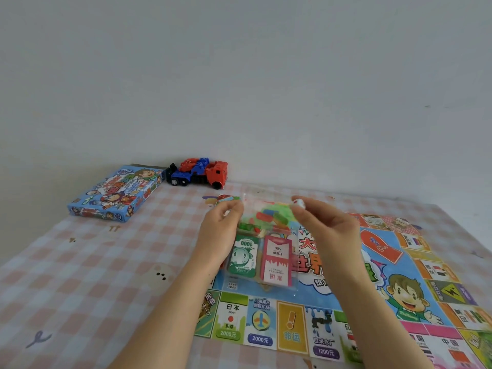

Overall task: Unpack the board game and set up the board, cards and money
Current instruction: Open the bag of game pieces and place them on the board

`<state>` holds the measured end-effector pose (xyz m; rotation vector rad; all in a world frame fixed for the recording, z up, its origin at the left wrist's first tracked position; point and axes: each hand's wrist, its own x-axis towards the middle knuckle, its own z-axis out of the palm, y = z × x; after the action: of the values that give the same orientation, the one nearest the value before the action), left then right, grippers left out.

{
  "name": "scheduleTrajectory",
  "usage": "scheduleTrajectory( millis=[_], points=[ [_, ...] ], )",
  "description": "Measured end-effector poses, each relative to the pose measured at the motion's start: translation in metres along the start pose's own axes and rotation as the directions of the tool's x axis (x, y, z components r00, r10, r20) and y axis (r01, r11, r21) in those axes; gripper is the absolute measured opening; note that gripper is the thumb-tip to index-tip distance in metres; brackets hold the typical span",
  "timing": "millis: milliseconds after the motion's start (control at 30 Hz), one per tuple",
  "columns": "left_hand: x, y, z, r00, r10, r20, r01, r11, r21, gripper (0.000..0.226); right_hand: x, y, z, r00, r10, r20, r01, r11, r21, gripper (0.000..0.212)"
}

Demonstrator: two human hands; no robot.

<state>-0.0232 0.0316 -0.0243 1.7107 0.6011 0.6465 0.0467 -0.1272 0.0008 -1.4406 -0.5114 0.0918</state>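
The colourful game board (399,294) lies unfolded on the table at the right. Above it I hold up a clear plastic bag (266,235) of game parts: green and red plastic pieces at the top, a green stack of money and a pink stack of cards below. My left hand (221,230) pinches the bag's upper left edge. My right hand (324,230) pinches the upper right edge, with a small white die at its fingertips. The blue game box (114,193) lies closed at the far left.
A red and blue toy truck (199,173) stands against the wall behind the box. A pink and white checked cloth (93,275) covers the table. A plain wall rises right behind the table's far edge.
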Motion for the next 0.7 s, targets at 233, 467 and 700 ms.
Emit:
scheduleTrajectory(
  millis=[233, 467, 700],
  points=[
    [-0.002, 0.0, 0.0, 1.0, -0.005, 0.025, 0.004, 1.0, 0.023, 0.037, 0.009, -0.001, -0.019, 0.976, 0.209, 0.067, -0.22, 0.936, 0.273, 0.02],
    [-0.003, -0.003, 0.001, 0.999, 0.047, 0.018, -0.049, 0.992, 0.113, 0.033, 0.013, 0.005, -0.03, 0.983, 0.179, -0.046, -0.183, 0.974, -0.134, 0.006],
    [-0.003, -0.006, 0.002, 0.996, 0.088, 0.017, -0.09, 0.966, 0.242, 0.038, 0.015, 0.011, -0.045, 0.993, 0.119, 0.003, -0.097, 0.823, -0.56, 0.009]
  ],
)
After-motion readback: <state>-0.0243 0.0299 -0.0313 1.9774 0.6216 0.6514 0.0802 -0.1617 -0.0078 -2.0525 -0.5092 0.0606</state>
